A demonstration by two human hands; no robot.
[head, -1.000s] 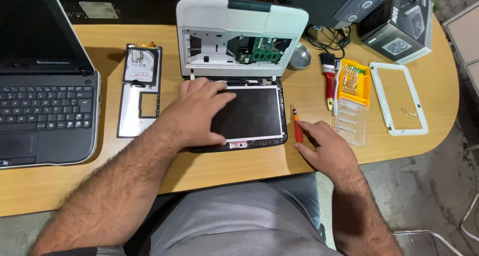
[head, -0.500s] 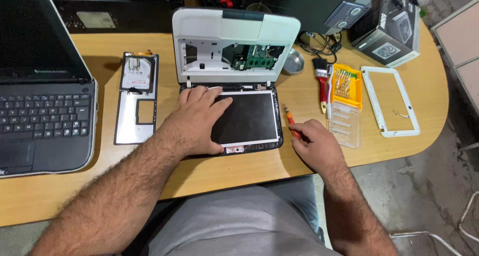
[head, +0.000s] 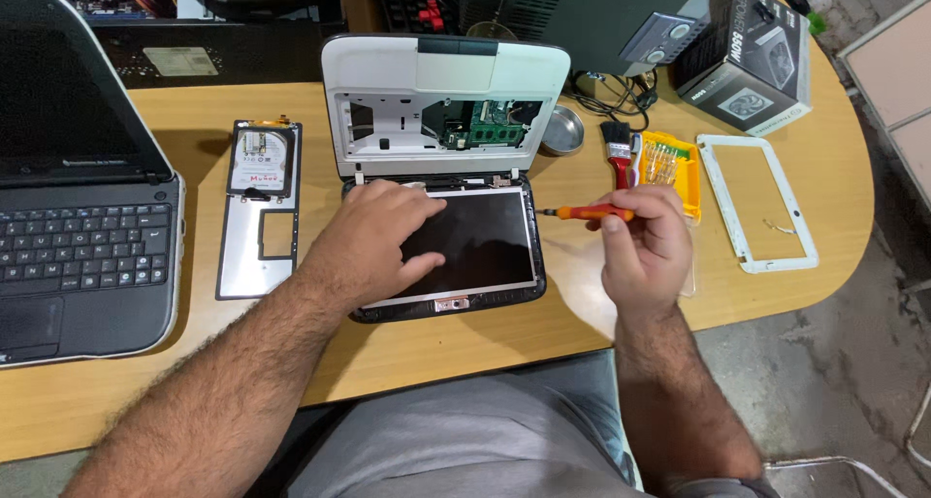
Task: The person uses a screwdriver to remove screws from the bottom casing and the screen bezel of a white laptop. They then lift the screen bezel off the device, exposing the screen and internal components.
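The right hand [head: 645,246] is closed around an orange screwdriver [head: 587,212], and it hides most of the handle. Only the front part and the thin metal tip are visible. The screwdriver lies almost horizontal, and its tip points to the left, toward the right edge of the dark screen panel [head: 480,246], very near to it; I cannot tell if it touches. The left hand [head: 373,241] lies flat and open on the left part of this panel, grasping nothing, and covers its upper left corner. Behind the panel stands the opened white laptop base [head: 446,100]. A second laptop [head: 82,197], far left of the panel, is cut off by the frame.
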